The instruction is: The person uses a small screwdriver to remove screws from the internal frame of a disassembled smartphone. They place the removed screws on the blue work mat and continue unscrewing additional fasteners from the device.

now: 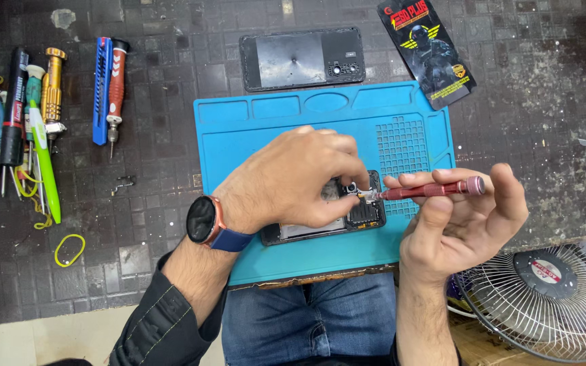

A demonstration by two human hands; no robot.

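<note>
Phone [357, 215] open on blue mat [252, 129], screw work at its top end.
Left hand [293, 179] closed, pinning phone; right hand [456, 217] loosely curled around red screwdriver [432, 190], tip at a screw. Next needs steady, straight turning.

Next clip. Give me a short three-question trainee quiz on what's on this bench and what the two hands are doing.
1. True or false: the red screwdriver is held in the right hand.
2. What lies under the left hand? A) the opened phone B) a fan C) a yellow rubber band
3. Fill in: the phone rests on a ____ work mat.

Key
1. True; its tip points at the phone's top end.
2. A; the left hand's fingers press on the phone.
3. Blue. The separate back cover lies beyond the mat on the dark bench.
</note>
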